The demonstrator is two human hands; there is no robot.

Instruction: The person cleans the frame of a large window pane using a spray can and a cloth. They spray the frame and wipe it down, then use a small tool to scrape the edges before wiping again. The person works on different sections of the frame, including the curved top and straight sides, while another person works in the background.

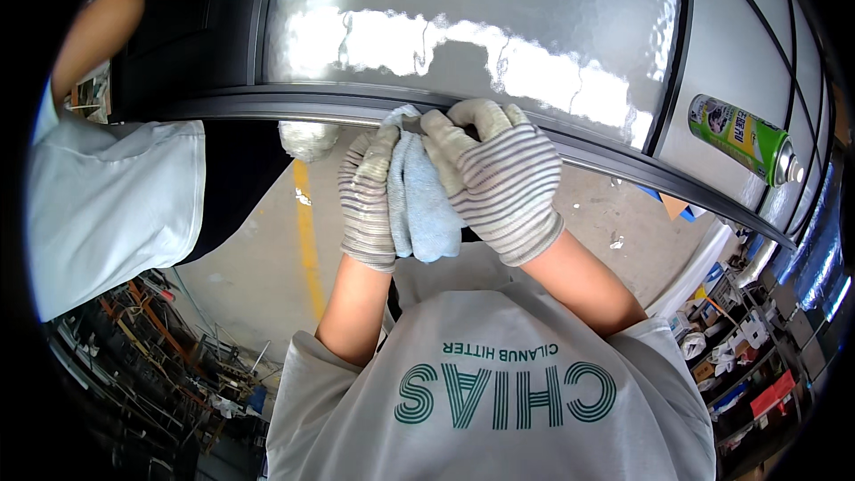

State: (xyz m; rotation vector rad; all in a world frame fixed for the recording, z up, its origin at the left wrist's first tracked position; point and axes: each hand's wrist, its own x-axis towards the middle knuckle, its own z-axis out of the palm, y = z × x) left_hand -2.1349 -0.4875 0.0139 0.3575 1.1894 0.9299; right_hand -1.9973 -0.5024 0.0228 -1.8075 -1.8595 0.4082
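Pale blue cloth gripped by both gloved hands, left hand and right hand, bunched onto the door frame's dark edge (spray can resting nearby on the glass).

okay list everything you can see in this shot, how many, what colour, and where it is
glass door panel: one, frosted grey, across the top
door frame: one, dark grey, edging the panel
cloth: one, light blue, at the frame's lower edge, between both hands
spray can: one, green and yellow, lying on the panel at right
floor line: one, yellow, on the concrete floor
co-worker's sleeve: one, white, at left
shelves of clutter: mixed colours, lower right
left hand: one, striped grey glove, against the cloth
right hand: one, striped grey glove, gripping the cloth at the frame
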